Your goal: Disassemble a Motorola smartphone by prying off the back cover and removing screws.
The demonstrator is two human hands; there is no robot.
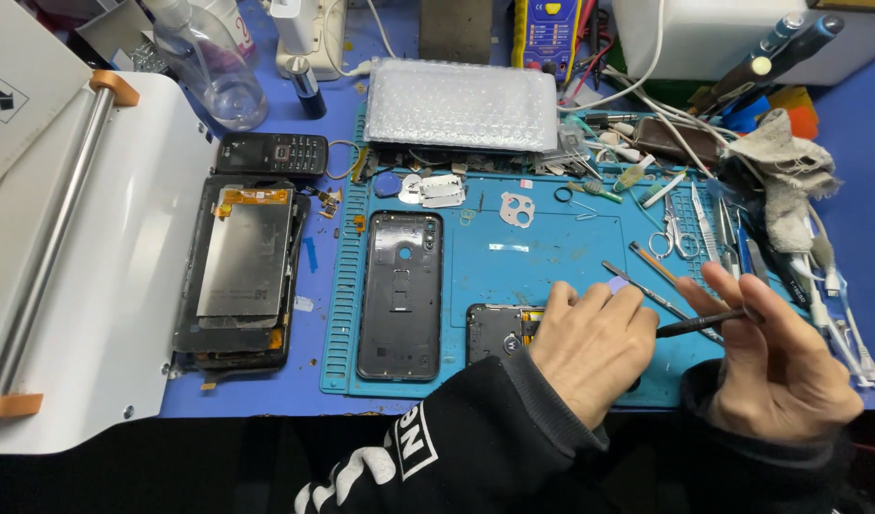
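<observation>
An opened phone body (495, 333) is lain on the blue silicone work mat (552, 247), near its front edge, and is partly covered by the left hand (590, 347). That hand is pressed down over the right part of the phone, fingers curled, and a small lilac pick (617, 284) is seen pinched at its fingertips; how firmly the phone itself is gripped cannot be told, since the palm hides it. The right hand (775, 366) is held just to the right, above the mat's corner, and a thin dark tool (709, 324) is clasped between thumb and fingers, its tip directed left towards the other hand. A second slim rod-like tool (647, 293) is laid on the mat between the two hands.

Just left of the phone a detached black back cover (399, 295) is placed upright on the mat, inner side up. Further left, off the mat, a stack of broken display panels (242, 271) is rested on the blue table, with an old keypad phone (271, 152) above it and a white machine with a metal roller (52, 238) beside it. At the mat's far edge a bubble-wrap pad (461, 105) is set, and to the right small scissors (671, 238), tweezers (728, 228) and a grey rag (785, 167) are gathered. A clear plastic bottle (209, 67) is stood at the back left
</observation>
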